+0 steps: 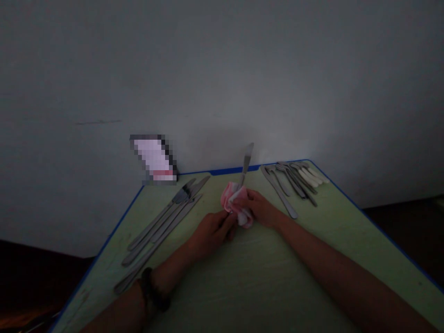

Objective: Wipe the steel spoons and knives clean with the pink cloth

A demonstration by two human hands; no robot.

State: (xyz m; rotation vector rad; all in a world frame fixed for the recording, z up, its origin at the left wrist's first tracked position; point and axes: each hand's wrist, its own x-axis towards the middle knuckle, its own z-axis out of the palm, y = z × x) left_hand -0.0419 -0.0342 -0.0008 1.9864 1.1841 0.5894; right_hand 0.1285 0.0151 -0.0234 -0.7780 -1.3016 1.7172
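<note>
My right hand [258, 207] is closed around a pink and white cloth [235, 199] wrapped about a table knife [247, 162]. The knife's blade sticks up and away out of the cloth. My left hand [211, 230] is closed on the knife's lower end, just below the cloth; that end is hidden by my fingers. Both hands rest over the middle of a pale green table [263, 277] with a blue edge. A dark band sits on my left wrist.
Several knives and forks [163, 222] lie in a row at the table's left. Another group of cutlery [294, 180], some with white handles, lies at the far right corner. A blurred object [154, 159] leans on the wall behind the table. The room is dim.
</note>
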